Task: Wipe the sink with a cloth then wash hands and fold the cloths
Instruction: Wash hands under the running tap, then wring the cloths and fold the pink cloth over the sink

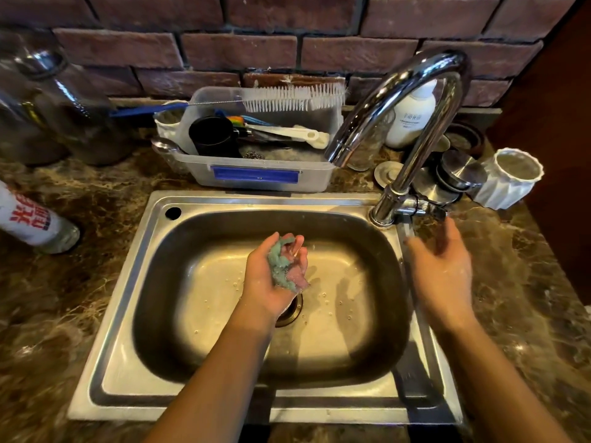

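Setting: dark red brick wall (240,49) behind; brown veined stone counter (80,298) around a smooth steel sink (121,340).
Cloth: the cloth (280,266) is a small crumpled wad, green with pink, soft; it lies in an upturned palm over the basin, above the drain (292,311); no clear long axis.
Left hand: the left hand (262,279) has its fingers curled loosely round the cloth.
Right hand: the right hand (443,270) is spread, relaxed and blurred, holding nothing; it is over the right rim, just below the faucet lever (425,211).
Key relation: the cloth is left of the free hand; I judge the right hand nearer to the tap.
Behind: clear plastic tub (256,177); white bristle brush (294,97) across it.
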`<action>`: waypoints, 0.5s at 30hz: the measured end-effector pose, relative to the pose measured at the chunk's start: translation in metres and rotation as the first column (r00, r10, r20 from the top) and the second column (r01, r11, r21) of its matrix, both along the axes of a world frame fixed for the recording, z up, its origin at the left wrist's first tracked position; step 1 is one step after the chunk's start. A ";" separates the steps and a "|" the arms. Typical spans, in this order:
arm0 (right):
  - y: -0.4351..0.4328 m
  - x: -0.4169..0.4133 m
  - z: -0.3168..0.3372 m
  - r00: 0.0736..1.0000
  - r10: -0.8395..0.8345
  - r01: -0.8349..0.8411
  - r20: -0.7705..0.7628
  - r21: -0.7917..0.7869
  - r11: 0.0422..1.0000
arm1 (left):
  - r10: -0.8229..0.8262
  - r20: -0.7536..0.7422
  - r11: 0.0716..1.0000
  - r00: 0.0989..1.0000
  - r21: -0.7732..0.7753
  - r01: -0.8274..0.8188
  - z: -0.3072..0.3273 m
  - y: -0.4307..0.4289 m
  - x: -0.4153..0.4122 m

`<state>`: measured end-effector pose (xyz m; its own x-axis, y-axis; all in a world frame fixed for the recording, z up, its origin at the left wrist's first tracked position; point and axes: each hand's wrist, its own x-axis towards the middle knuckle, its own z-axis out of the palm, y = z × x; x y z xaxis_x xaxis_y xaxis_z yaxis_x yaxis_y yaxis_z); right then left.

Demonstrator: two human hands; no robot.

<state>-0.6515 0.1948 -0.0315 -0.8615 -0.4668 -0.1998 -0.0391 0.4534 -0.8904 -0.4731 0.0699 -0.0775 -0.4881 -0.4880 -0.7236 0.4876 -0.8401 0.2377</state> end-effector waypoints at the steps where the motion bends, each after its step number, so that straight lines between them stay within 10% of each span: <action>1: 0.001 0.012 -0.002 0.999 0.033 -0.033 -0.014 0.014 0.999 | -0.030 0.013 0.999 0.999 -0.036 0.031 0.003 0.001 0.001; 9: -0.020 0.108 -0.036 0.728 0.559 -0.526 0.396 -0.199 0.827 | -0.078 0.107 0.931 0.991 -0.349 0.111 0.040 0.004 0.009; 15: -0.026 0.113 -0.018 0.811 0.545 -0.506 0.213 -0.214 0.836 | -0.027 0.273 0.858 0.962 -0.487 0.162 0.034 -0.010 0.042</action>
<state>-0.5386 0.1687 -0.0492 -0.4035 -0.8728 -0.2745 0.0016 0.2993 -0.9542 -0.4314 0.0598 -0.0433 -0.3885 -0.7768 -0.4957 0.2802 -0.6120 0.7395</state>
